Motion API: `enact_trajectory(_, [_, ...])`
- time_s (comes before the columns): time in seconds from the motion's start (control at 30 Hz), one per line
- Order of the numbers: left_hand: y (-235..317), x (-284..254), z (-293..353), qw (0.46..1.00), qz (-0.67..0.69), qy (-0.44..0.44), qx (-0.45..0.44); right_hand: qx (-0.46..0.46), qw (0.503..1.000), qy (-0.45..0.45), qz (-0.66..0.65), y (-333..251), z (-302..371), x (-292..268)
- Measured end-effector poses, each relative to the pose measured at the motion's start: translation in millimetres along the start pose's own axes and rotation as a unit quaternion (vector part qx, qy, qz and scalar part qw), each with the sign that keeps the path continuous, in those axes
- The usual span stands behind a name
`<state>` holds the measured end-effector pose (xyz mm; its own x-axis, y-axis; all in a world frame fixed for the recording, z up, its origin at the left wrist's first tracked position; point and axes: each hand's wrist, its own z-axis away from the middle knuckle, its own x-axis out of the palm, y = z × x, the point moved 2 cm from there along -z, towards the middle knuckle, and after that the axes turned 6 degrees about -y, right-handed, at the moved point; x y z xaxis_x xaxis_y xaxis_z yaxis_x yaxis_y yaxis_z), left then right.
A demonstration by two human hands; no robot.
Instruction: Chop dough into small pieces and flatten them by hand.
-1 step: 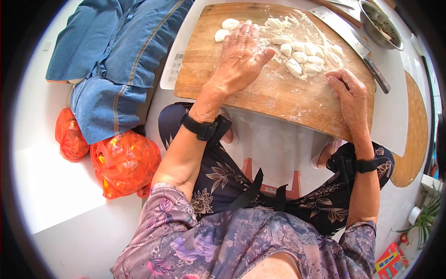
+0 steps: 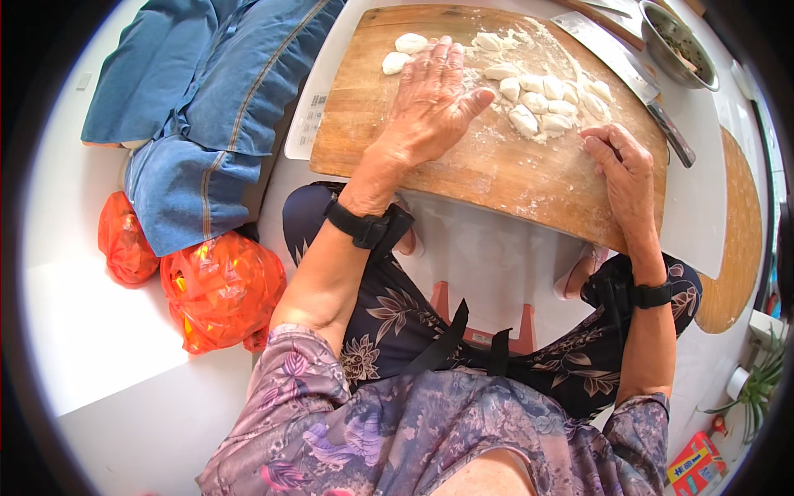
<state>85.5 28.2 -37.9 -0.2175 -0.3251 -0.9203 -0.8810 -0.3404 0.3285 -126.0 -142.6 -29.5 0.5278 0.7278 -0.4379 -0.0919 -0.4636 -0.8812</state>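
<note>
My left hand [image 2: 432,106] lies palm down over the wooden board [image 2: 397,165], its fingers stretched out and its thumb apart. What is under the palm is hidden. Beyond its fingertips, two rounded pieces of dough [image 2: 401,54] rest at the far left of the board. To the right of this hand sit several cut dough lumps [image 2: 542,103], dusted with flour. My right hand [image 2: 619,157] rests at the board's right side with fingers curled in and the thumb against them; nothing shows in it.
A cleaver [image 2: 612,62] lies along the board's far right edge, handle toward me. Behind it stands a metal bowl [image 2: 662,29] with a dark chopped mix. Blue denim cloth [image 2: 198,140] and orange plastic bags [image 2: 219,289] are at the left. A potted plant [image 2: 757,384] stands lower right.
My left hand has shifted very slightly to the right over the board. The right hand and the dough lumps stay where they were.
</note>
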Motion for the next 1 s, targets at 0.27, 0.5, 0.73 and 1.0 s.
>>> enact_trajectory(0.27, [2, 18, -5, 0.994, -0.1, -0.042, -0.005, 0.018, 1.0, 0.006, 0.022, -5, 6, 2])
enact_trajectory(0.5, [5, 17, -6, 0.992, -0.123, 0.004, 0.012, -0.002, 1.0, 0.008, 0.024, -5, 3, 0])
enact_trajectory(0.73, [-3, 1, 0, 0.998, 0.058, 0.035, 0.007, -0.012, 1.0, 0.003, 0.005, -5, 2, 0])
enact_trajectory(1.0, [-4, -36, 24, 0.993, 0.09, 0.023, 0.069, 0.001, 1.0, 0.0, 0.013, -7, 3, -1])
